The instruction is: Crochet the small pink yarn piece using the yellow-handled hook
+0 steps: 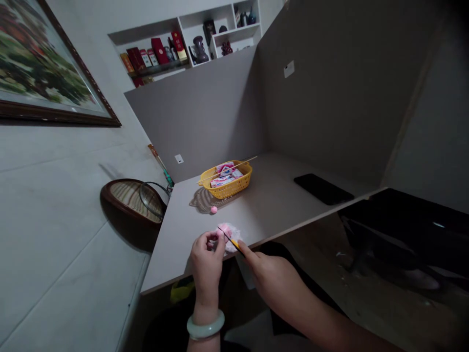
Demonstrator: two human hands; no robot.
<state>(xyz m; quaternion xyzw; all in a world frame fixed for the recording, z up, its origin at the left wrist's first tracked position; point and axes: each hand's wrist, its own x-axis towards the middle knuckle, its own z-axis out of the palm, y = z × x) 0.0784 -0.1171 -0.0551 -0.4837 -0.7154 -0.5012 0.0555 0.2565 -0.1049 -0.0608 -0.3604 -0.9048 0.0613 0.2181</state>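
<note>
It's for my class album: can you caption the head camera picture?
Left hand holds pink fluffy material as right hand touches it with a yellow-handled needle, yellow basket behind.

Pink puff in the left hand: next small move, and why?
Probably ease the thin yellow-handled tool a little further along the pink puff with the right hand: its dark shaft lies across the puff, and the left hand has the puff pinched steady. The small pink ball can likely wait.

The left hand (207,261) holds a fluffy pink puff (230,236), and the right hand (269,278) pokes it with a thin yellow crochet hook (233,240).
</note>
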